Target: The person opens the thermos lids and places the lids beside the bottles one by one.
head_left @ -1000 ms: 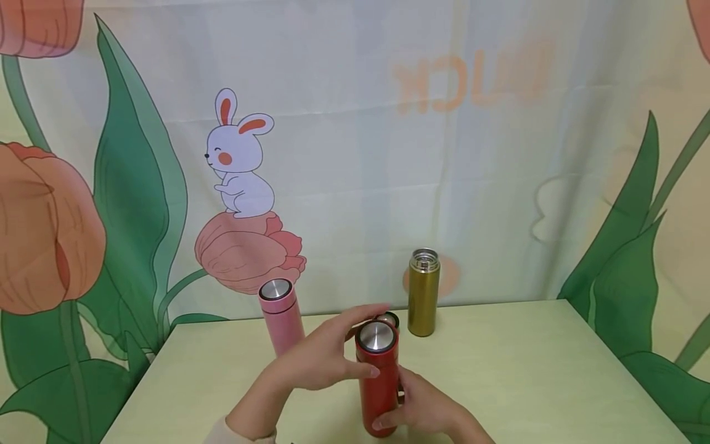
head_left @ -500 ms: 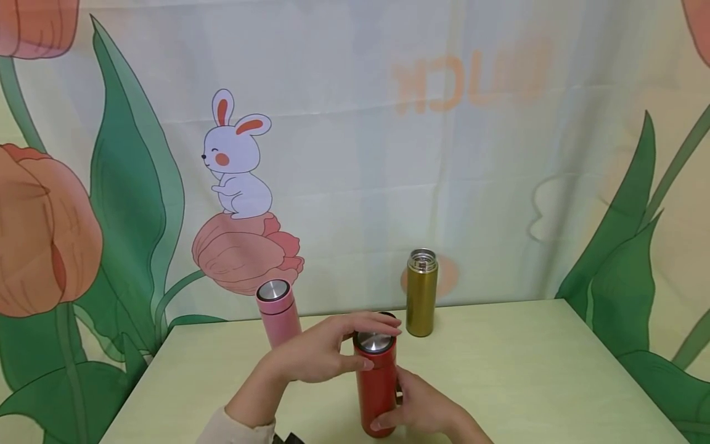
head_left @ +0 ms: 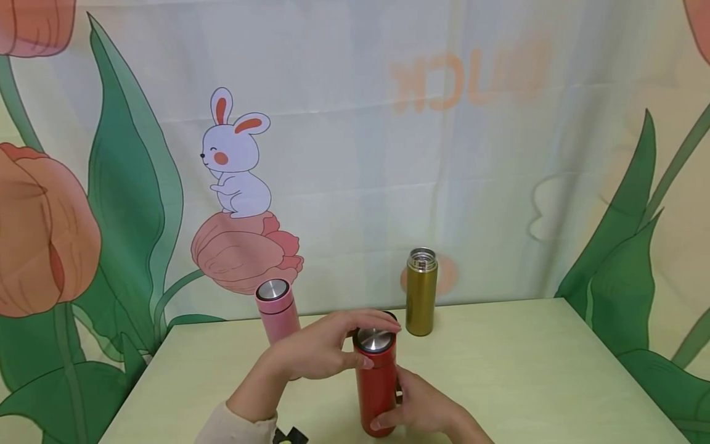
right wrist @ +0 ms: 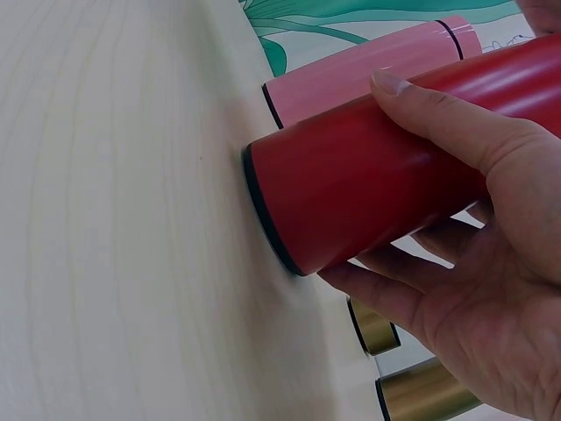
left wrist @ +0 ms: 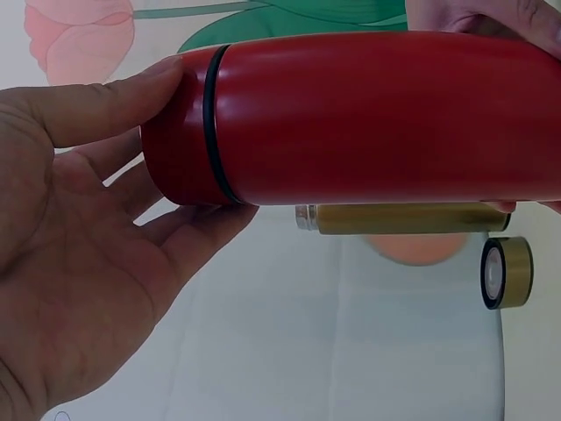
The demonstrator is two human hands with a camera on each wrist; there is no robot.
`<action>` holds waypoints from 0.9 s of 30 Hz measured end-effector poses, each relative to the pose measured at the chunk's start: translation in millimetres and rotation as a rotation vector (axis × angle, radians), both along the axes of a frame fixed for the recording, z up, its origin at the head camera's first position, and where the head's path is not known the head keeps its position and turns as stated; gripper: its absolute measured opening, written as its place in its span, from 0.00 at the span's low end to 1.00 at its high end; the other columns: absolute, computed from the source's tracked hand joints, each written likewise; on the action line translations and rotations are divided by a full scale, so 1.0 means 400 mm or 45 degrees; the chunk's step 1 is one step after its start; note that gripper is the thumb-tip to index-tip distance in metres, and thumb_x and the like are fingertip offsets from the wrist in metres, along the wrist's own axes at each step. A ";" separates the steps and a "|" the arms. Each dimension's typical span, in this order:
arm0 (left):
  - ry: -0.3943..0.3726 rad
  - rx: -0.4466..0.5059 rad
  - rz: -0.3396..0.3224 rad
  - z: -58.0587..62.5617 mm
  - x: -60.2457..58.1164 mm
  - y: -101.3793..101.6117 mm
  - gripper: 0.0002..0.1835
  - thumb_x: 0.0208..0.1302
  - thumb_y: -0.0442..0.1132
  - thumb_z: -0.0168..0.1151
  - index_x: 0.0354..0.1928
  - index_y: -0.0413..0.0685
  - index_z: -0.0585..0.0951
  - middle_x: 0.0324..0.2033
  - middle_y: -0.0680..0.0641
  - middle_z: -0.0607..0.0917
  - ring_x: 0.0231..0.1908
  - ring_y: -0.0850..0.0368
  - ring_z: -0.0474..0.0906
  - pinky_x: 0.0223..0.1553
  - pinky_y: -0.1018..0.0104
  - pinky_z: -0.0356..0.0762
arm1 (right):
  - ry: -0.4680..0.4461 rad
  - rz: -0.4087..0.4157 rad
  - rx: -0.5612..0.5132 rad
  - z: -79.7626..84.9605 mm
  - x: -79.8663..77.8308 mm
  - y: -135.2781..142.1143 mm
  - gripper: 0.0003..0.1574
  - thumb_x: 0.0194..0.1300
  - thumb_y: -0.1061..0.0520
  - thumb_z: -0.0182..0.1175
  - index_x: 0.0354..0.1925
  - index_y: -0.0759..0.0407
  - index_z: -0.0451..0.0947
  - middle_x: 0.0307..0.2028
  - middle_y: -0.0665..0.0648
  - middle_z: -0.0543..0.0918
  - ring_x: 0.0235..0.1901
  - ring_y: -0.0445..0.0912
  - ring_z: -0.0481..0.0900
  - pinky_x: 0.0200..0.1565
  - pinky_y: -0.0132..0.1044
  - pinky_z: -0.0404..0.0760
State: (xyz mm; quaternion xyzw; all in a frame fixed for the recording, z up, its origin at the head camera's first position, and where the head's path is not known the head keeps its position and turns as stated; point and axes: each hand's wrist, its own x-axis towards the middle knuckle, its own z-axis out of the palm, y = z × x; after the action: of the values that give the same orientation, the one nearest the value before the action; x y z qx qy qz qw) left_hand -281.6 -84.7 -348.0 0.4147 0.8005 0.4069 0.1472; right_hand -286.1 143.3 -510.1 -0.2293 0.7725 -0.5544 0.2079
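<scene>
A red thermos flask (head_left: 376, 394) stands upright on the table. Its lid (left wrist: 180, 132) has a shiny metal top and is on the flask, above a black ring. My left hand (head_left: 322, 348) holds this lid from the left, thumb on the near side and fingers reaching across the far side. Low on the red body, my right hand (head_left: 424, 404) grips the flask, with its thumb in front and fingers behind. In the right wrist view the flask's dark base (right wrist: 270, 210) meets or nearly meets the tabletop.
To the left stands a pink thermos flask (head_left: 277, 314), lid on. A gold flask (head_left: 421, 302) with a bare steel neck stands at the back. Its likely lid, a gold cap (left wrist: 517, 272), sits behind the red flask. A printed curtain (head_left: 355, 154) hangs behind the table (head_left: 499, 370).
The left hand's fingers have come down and forward over the red flask's lid, the thumb shifting slightly up onto it. The right hand and the flasks have stayed in place.
</scene>
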 end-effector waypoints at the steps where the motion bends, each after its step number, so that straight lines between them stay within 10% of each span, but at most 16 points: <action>1: 0.005 -0.005 0.002 0.000 0.000 0.000 0.33 0.65 0.26 0.67 0.67 0.68 0.79 0.67 0.62 0.77 0.68 0.60 0.73 0.72 0.58 0.70 | 0.003 0.000 0.001 0.001 0.000 0.000 0.44 0.60 0.55 0.76 0.69 0.49 0.67 0.59 0.50 0.81 0.59 0.50 0.79 0.61 0.51 0.81; 27: 0.393 -0.270 0.091 0.029 0.024 0.024 0.29 0.67 0.35 0.69 0.69 0.50 0.76 0.67 0.53 0.79 0.67 0.56 0.75 0.70 0.54 0.74 | 0.060 0.005 0.001 -0.002 0.006 0.001 0.44 0.59 0.52 0.78 0.68 0.47 0.67 0.60 0.48 0.81 0.59 0.48 0.79 0.58 0.41 0.81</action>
State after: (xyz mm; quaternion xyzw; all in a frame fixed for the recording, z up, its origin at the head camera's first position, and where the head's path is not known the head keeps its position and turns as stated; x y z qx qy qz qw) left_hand -272.0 -75.1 -336.3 0.4257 0.8661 0.2568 0.0512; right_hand -283.8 143.9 -511.0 -0.2435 0.7771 -0.5481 0.1908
